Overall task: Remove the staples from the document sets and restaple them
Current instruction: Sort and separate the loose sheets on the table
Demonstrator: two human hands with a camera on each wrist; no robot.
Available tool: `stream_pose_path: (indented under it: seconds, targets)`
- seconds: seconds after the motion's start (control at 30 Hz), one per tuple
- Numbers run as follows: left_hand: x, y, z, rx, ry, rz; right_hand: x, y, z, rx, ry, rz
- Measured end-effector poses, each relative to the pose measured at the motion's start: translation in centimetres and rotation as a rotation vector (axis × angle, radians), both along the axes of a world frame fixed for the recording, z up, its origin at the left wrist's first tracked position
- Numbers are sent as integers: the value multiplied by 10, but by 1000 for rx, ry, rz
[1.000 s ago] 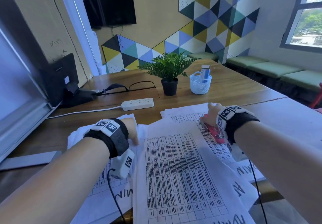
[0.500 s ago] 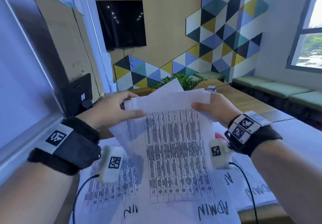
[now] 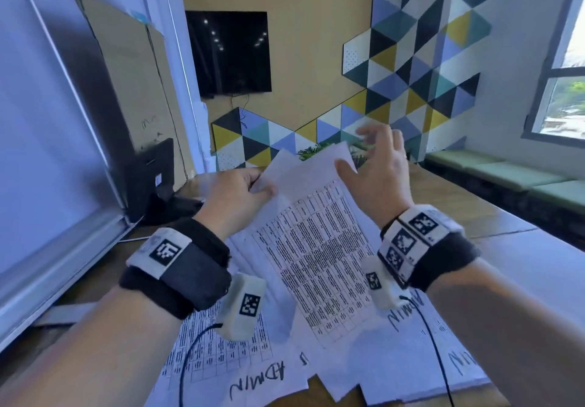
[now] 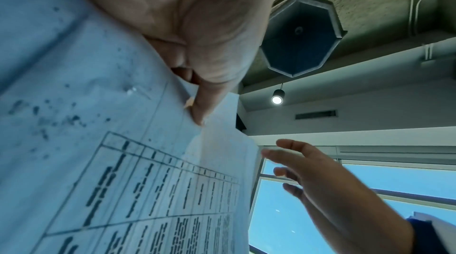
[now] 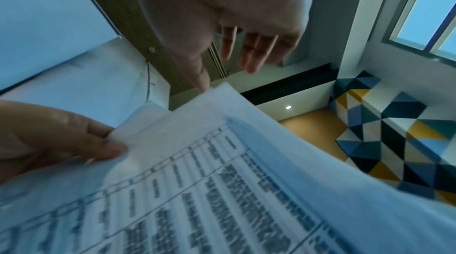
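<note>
White document set [image 3: 316, 242] carries black printed tables; wall panels [image 3: 421, 58] show blue-yellow triangles.

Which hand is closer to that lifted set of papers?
Left. The left hand pinches the lifted papers at their top left corner; the right hand is open beside the top right corner, thumb at its edge.

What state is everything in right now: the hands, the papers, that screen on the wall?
Left hand: pinches the lifted document set's top corner.
Right hand: fingers spread, gripping nothing.
Lifted document set: raised, tilted, sheets fanning apart at top.
Other papers: lying flat on the table.
Wall screen: dark.
</note>
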State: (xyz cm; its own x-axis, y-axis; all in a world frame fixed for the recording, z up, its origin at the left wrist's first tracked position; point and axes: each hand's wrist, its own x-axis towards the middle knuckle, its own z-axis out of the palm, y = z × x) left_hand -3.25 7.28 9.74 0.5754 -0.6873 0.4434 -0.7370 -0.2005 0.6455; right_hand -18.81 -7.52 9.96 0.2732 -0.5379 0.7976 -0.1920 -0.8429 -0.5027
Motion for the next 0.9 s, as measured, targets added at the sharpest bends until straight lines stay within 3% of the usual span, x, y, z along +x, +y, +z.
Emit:
stream_pose_path:
  seconds: [0.07,0.17,0.27,0.47,0.67,0.9]
  targets:
    - [0,-1,-7,-25,48,-39,5,9,-8,58,37,71]
    - [-5,-1,-13,-65,52,-100,13,23,-20,319,270,275]
    - [-13,-1,-16,-70,25,-121,18,30,-24,534,244,355]
    - [-18,0,-20,-69,-12,-160,21,37,-22,697,220,345]
    - [-24,-1,-20,-88,-39,-200,21,40,-18,739,219,353]
    - [-18,-9,-25,-94,-65,-138,26,44,-19,636,92,379]
